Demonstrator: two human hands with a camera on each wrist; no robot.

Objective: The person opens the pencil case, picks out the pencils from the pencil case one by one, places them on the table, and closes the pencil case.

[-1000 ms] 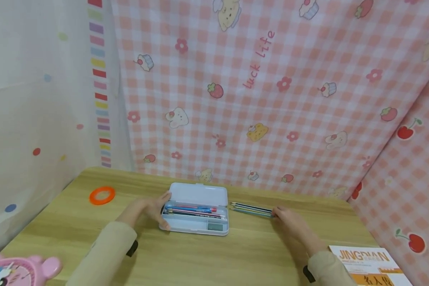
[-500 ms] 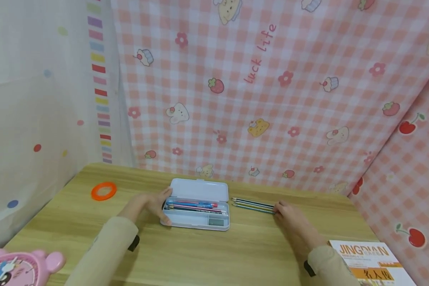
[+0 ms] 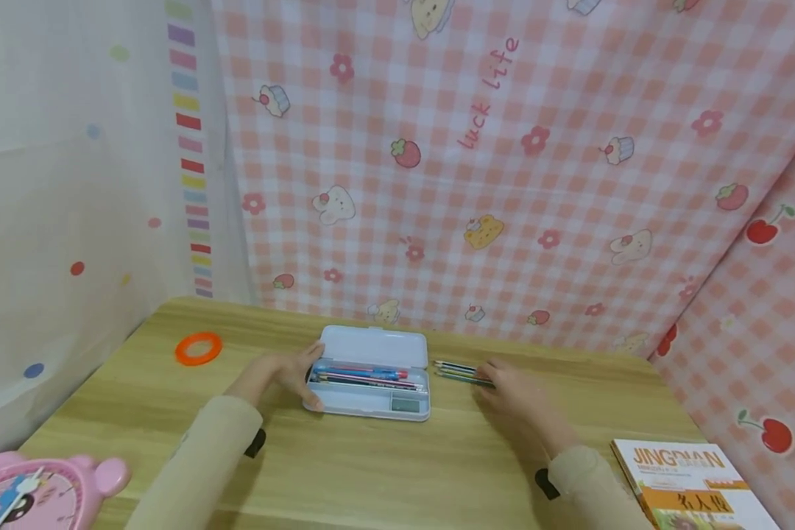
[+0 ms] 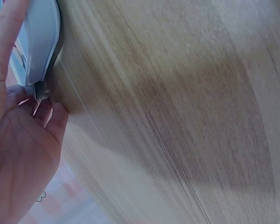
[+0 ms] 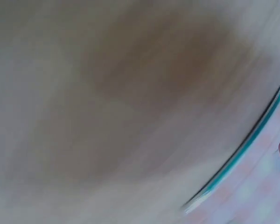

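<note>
Slim wooden pencils (image 3: 456, 371), dark and teal, lie on the wood-grain tabletop (image 3: 397, 471), just right of the open white hinged pencil case (image 3: 354, 402). I judge them light, stiff, inclined to roll, tips brittle; best gripped mid-shaft. Right hand (image 3: 513, 394): bent over their right ends; whether pinching, I cannot tell. Left hand (image 3: 286, 374): grips the case's left end, thumb in front.

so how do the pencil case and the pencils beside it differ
The pencil case is pale and wide; the loose pencils are slim, with dark and teal sides. The left hand grips the case's end, while the right hand partly covers the pencils. Both lie on the table.
</note>
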